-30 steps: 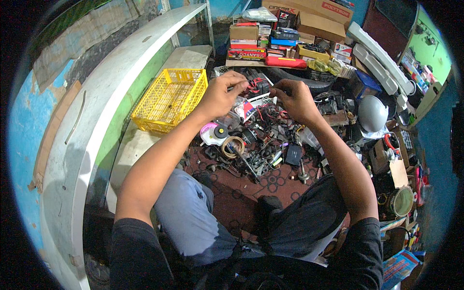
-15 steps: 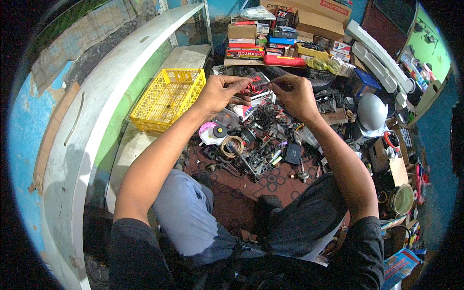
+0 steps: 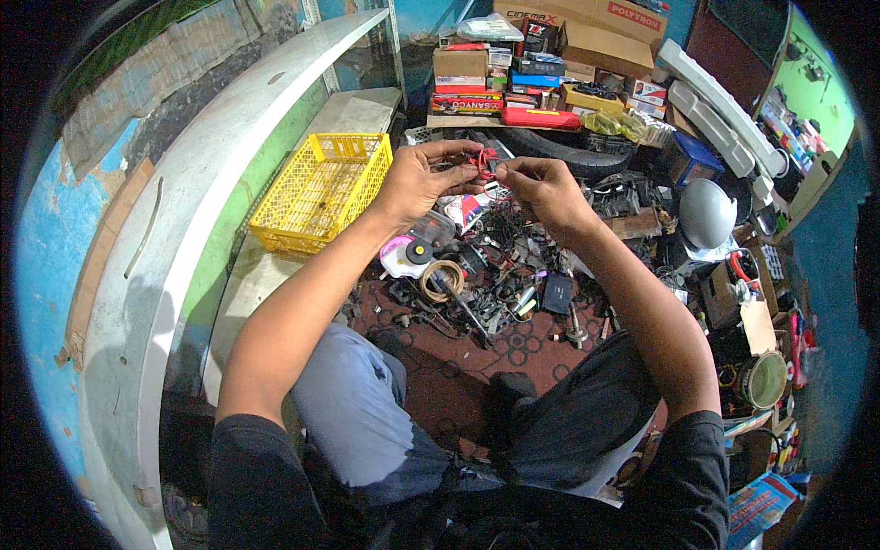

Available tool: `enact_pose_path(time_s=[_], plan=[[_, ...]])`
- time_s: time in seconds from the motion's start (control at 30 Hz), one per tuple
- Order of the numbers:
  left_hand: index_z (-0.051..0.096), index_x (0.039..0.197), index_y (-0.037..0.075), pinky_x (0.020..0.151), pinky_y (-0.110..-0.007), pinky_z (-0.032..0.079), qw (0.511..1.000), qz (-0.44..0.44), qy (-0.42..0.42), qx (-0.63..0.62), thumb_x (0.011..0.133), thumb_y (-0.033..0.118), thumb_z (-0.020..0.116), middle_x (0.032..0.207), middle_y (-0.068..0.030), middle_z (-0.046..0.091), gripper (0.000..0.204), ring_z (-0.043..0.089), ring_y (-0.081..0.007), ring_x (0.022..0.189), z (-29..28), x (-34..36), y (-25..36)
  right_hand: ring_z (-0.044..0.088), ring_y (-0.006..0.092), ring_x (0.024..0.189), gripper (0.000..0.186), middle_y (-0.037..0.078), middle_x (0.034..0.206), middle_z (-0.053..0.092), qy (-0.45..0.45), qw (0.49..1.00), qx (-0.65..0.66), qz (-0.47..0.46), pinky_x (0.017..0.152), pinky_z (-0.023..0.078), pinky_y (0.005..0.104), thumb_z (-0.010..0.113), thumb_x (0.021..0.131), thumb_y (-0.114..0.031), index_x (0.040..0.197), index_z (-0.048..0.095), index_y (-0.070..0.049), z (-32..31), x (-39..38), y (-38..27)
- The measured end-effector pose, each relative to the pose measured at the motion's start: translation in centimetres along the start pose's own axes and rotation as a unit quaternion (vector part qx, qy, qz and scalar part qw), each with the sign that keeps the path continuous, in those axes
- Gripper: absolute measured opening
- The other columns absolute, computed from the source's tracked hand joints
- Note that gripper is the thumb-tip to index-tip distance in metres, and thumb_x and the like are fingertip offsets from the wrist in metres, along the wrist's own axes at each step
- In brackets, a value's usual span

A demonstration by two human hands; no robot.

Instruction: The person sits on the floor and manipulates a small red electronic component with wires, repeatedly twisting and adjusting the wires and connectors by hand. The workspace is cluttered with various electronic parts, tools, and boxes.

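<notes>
At the upper centre of the frame, the left hand [image 3: 434, 176] is clamped on red wires [image 3: 483, 162] beside the right hand [image 3: 543, 191], whose grip cannot be told; the step appears to be wire handling, calling next for steady fingertip control.

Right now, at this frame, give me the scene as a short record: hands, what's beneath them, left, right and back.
Left hand: appears to hold red wires
Right hand: beside the wires; grip unclear
Beneath: jumbled dark parts on patterned red floor
Left: yellow crate
Right: rounded silver-grey object
Back: stacked boxes, black tire
</notes>
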State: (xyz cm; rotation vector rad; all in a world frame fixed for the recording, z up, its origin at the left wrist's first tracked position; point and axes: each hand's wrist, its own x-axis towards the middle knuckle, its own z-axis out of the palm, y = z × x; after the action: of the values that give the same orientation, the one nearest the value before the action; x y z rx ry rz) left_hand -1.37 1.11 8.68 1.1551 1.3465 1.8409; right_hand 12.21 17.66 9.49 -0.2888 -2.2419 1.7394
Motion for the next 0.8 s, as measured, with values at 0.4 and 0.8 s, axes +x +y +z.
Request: enact_pose_path(time_s=[0.4,0.8], plan=[[0.06,0.122,-0.001,0.082,-0.024,0.052,0.995,0.035,0.043,0.078,0.085,0.004,0.07,0.106,-0.0094,0.068,0.039,0.064,-0.0096,0.09,-0.5,0.2,-0.6,0.051,0.0067,0.065,0.023,0.0,0.08,0.06,-0.023,0.978,0.206,0.006,0.053,0.041,0.0225,0.057,0.094,-0.016,0.112,0.062,-0.003,0.9,-0.2,-0.3],[0.071,0.108,0.008,0.084,-0.031,0.051,0.915,0.121,0.037,0.383,0.084,0.013,0.071,0.108,-0.0102,0.07,0.024,0.066,-0.0145,0.092,1.7,-0.7,0.3,0.052,0.0075,0.066,0.025,0.001,0.08,0.062,-0.003,0.99,0.139,-0.003,0.058,0.042,0.0223,0.063,0.093,-0.026,0.1,0.064,-0.002,1.0,0.4,1.3]])
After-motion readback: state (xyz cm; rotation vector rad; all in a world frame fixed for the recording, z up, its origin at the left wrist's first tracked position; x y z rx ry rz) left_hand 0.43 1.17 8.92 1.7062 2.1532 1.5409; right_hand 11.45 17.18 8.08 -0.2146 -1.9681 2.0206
